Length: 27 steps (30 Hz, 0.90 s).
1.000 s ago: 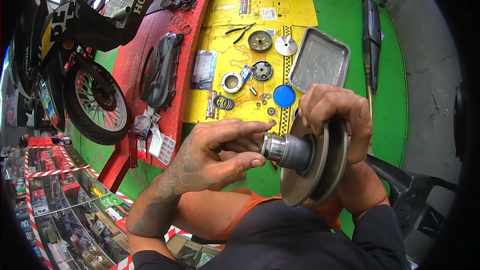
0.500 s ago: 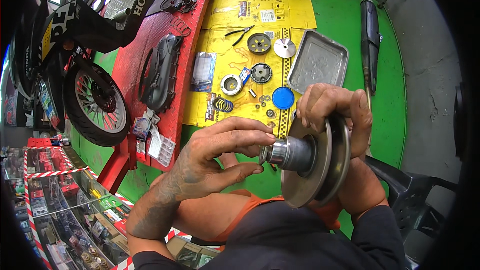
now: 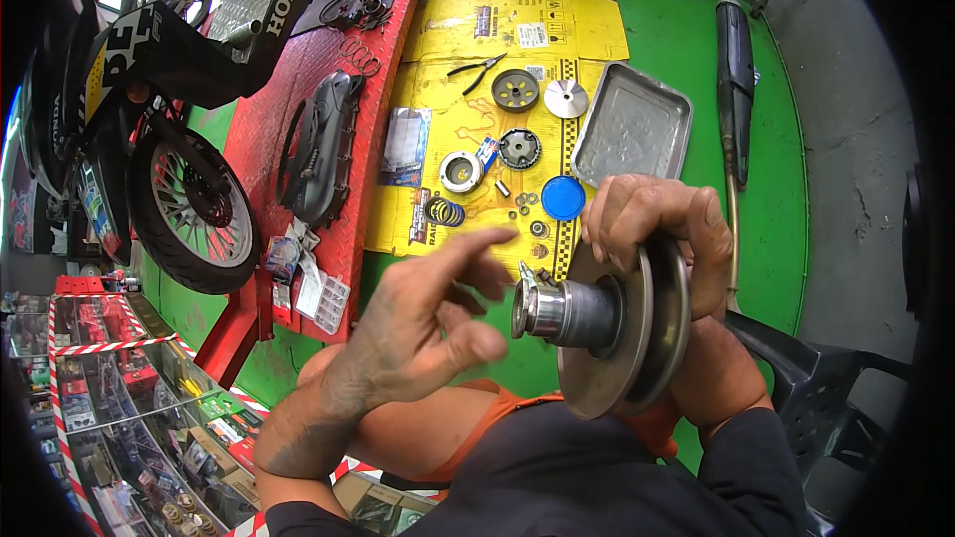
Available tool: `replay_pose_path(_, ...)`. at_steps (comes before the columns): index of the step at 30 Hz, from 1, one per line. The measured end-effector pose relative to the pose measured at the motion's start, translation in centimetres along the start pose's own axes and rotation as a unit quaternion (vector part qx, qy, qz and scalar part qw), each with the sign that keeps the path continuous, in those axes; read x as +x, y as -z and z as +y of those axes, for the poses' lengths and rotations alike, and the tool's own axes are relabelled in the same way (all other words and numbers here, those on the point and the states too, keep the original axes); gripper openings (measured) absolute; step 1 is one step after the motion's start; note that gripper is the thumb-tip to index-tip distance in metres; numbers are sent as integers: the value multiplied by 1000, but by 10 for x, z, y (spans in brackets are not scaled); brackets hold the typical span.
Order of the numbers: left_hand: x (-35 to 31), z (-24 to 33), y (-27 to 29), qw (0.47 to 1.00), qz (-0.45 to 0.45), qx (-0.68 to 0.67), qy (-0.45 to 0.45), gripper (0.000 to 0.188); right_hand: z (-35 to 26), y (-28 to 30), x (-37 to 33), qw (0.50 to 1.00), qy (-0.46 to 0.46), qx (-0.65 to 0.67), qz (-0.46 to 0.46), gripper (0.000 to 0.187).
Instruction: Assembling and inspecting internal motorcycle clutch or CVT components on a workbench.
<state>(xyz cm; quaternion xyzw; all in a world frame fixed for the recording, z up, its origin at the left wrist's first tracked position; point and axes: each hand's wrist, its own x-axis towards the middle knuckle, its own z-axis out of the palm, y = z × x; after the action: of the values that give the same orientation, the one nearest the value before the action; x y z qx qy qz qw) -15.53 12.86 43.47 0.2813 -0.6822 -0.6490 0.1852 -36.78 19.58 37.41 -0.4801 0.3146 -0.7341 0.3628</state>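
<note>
In front of my chest, my right hand [image 3: 662, 224] grips the driven pulley [image 3: 602, 373] of a scooter by the rims of its two metal discs. The pulley's hub points left, with a shiny metal ring [image 3: 520, 308] at its end. Just left of that ring, my left hand [image 3: 428, 313] hovers with fingers apart and slightly blurred, holding nothing. Beyond lies a yellow cardboard sheet [image 3: 477, 40] bearing a clutch bell [image 3: 515, 90], a silver pulley disc [image 3: 566, 99], a variator [image 3: 519, 148], a white ring-shaped part [image 3: 461, 173], a blue spring [image 3: 444, 211] and a blue lid [image 3: 563, 198].
Pliers [image 3: 477, 72] lie on the cardboard, beside a metal tray [image 3: 634, 124]. A red ramp [image 3: 249, 149] with a black cover [image 3: 320, 144] is at left, near a motorcycle wheel [image 3: 194, 199]. An exhaust [image 3: 734, 80] and a dark chair [image 3: 826, 378] stand right.
My left hand has drawn back to the left from the hub's end, its fingers now apart. The ring its fingers were touching stays on the hub. The pulley has barely shifted.
</note>
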Motion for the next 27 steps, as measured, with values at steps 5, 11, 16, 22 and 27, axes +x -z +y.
replay_pose_path(5,1,4,0,983,-52,146,96,41,0,2,-1,1000,-3,-22,-22,69)
replay_pose_path(11,2,-12,5,994,-42,96,-20,34,-2,2,-2,999,2,-31,-28,69)
replay_pose_path(16,-2,-12,8,986,-105,124,27,27,-3,0,-2,999,10,-35,-38,66)
replay_pose_path(22,-1,-23,1,992,-43,114,-43,18,-21,-7,-2,982,35,-168,-76,49)
replay_pose_path(27,4,-34,-17,961,-29,273,-6,35,-32,-28,-15,886,251,-327,-210,41)
